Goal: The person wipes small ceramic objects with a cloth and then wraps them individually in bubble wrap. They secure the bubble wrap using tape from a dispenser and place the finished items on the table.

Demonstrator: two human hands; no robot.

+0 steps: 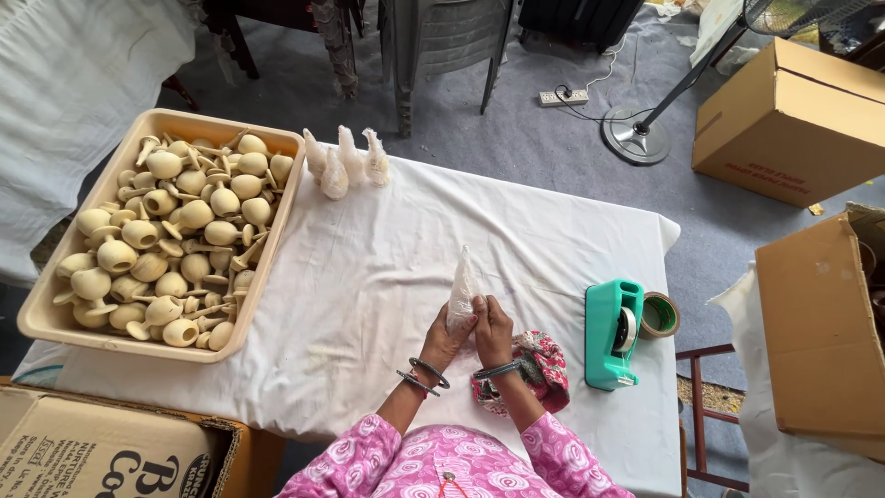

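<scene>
Left hand (pixel 447 337) and right hand (pixel 493 332), touching, jointly grip a clear wrapped bundle (pixel 460 288) rising upright above both.

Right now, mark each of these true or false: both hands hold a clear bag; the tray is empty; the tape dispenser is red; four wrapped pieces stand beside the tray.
1. Both hands, left hand and right hand, hold the clear bag: true.
2. The tray is empty: false, it is full of pale wooden pieces.
3. The tape dispenser is red: false, it is green.
4. Four wrapped pieces stand beside the tray: true.
</scene>
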